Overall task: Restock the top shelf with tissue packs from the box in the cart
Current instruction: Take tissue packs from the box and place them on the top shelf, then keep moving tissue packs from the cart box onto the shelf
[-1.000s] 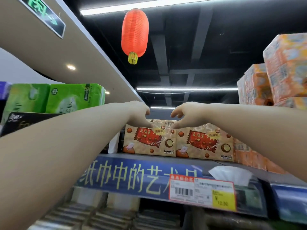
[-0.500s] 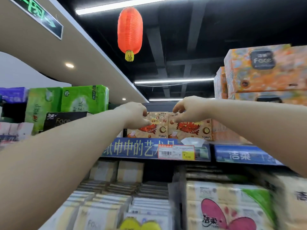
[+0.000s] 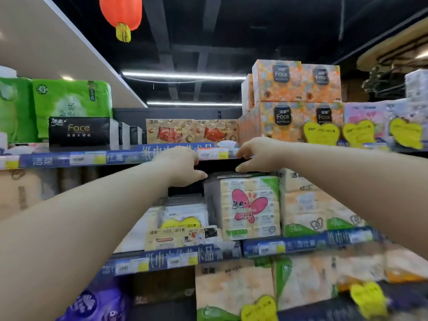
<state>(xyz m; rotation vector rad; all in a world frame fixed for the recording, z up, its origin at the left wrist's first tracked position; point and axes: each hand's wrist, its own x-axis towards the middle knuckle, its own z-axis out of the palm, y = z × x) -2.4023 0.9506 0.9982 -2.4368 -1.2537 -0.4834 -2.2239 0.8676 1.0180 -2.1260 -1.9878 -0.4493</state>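
Lowered off tissue packs (image 3: 192, 132): left hand (image 3: 183, 166), right hand (image 3: 257, 156); grips slack, empty, at top shelf (image 3: 69, 159) edge; lantern (image 3: 120, 12) overhead

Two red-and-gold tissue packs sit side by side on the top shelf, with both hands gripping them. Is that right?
Not gripping. In the head view the left hand and right hand are lower, in front of the top shelf edge, off the packs. The two red-and-gold tissue packs do sit side by side on it.

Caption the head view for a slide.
Empty left hand and right hand hover at the blue-edged top shelf, below two tan-and-red tissue packs.
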